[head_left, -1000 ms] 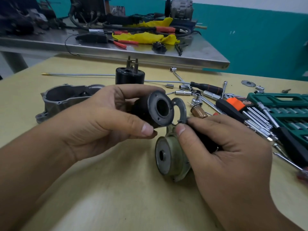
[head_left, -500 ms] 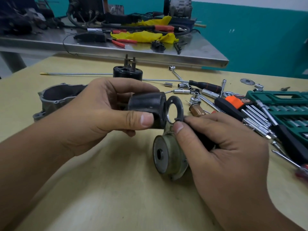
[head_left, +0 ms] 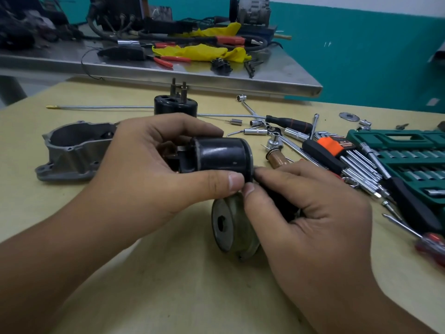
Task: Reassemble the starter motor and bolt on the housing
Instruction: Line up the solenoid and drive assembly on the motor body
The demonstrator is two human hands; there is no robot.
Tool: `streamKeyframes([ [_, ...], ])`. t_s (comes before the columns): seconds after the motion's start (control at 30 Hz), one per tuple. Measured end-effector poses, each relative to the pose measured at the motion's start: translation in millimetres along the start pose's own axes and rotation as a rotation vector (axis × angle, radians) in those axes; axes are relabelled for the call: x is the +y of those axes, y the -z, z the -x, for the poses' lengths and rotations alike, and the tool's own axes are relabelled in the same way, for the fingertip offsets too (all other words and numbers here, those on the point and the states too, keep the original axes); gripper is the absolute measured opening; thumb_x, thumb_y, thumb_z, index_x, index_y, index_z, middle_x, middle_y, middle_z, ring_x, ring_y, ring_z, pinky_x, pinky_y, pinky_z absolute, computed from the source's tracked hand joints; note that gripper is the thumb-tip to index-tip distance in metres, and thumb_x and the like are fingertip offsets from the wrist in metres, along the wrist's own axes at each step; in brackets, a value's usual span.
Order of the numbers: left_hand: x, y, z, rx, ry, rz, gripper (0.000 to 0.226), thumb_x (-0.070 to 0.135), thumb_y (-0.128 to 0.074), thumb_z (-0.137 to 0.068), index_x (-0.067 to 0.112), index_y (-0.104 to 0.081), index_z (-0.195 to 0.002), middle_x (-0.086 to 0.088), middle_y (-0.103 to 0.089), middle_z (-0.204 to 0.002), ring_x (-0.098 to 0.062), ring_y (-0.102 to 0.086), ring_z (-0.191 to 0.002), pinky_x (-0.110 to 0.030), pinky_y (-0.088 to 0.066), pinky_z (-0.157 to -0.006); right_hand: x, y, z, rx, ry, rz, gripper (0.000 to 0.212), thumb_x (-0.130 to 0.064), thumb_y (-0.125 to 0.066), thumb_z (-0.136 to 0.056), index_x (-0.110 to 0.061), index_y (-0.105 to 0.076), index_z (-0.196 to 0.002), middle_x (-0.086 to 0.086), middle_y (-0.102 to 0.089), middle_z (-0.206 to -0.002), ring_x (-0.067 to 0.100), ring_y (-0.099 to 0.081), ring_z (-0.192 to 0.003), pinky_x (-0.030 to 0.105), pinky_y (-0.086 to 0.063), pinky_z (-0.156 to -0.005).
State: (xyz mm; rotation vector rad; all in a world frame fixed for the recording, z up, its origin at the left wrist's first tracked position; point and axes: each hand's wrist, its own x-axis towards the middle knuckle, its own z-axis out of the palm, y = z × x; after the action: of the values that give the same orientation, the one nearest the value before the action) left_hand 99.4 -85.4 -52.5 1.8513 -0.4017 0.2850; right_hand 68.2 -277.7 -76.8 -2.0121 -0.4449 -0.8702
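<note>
**Ring plate now seated against the black motor body**

The left hand (head_left: pixel 154 169) grips the black motor body (head_left: pixel 221 154) with fingers curled over its top and the thumb pressed along its underside, holding it level above the wooden table (head_left: pixel 149 273). A second ago the body's open end faced the camera with a thin metal ring plate held clear beside it; now the body has turned side-on and the ring is no longer separately visible, so it appears pressed flat against the body's right end. The right hand (head_left: pixel 310 213) has closed in against that end: its thumb and forefinger pinch at the rim, touching the left thumb, while its other fingers curl round a dark part that is mostly hidden.

Just below the motor body, a greenish end cap (head_left: pixel 232 225) stands on edge on the table. The grey housing (head_left: pixel 72 150) lies left of the motor body, well apart and untouched. A second black cylinder (head_left: pixel 175 104) stands behind it; sockets and the green tool case (head_left: pixel 409 150) lie to its right.

Judging from this, the ring is being aligned, and bolting the housing remains ahead.
</note>
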Motion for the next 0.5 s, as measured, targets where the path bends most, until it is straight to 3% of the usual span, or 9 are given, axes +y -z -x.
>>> streamKeyframes([
  [0.13,2,-1,2,0.014,0.003,-0.012,0.048,0.032,-0.09,-0.063,0.028,-0.075,-0.108,0.01,-0.077,-0.1,-0.008,-0.073,-0.087,-0.022,-0.057,-0.067,0,1,0,0.003,0.016,0.018,0.01,-0.014,-0.074,-0.084,-0.013,-0.083,-0.088,0.002,-0.067,-0.072,0.015,-0.06,-0.063,0.028,-0.044,-0.057],
  [0.37,9,-8,8,0.095,0.011,0.05,0.044,0.049,-0.09,-0.056,0.032,-0.08,-0.095,0.001,-0.077,-0.082,-0.012,-0.069,-0.056,-0.025,-0.053,-0.045,1,2,0,-0.008,0.035,0.032,0.009,-0.013,-0.074,-0.085,-0.01,-0.083,-0.085,0.005,-0.066,-0.07,0.016,-0.061,-0.06,0.031,-0.045,-0.056],
  [0.5,12,-11,10,0.123,-0.02,0.007,0.041,0.049,-0.088,-0.061,0.03,-0.08,-0.097,0.008,-0.078,-0.085,-0.01,-0.074,-0.069,-0.022,-0.057,-0.05,2,1,-1,-0.009,0.043,0.033,0.009,-0.013,-0.074,-0.084,-0.009,-0.082,-0.082,0.005,-0.065,-0.069,0.017,-0.059,-0.059,0.033,-0.044,-0.055],
])
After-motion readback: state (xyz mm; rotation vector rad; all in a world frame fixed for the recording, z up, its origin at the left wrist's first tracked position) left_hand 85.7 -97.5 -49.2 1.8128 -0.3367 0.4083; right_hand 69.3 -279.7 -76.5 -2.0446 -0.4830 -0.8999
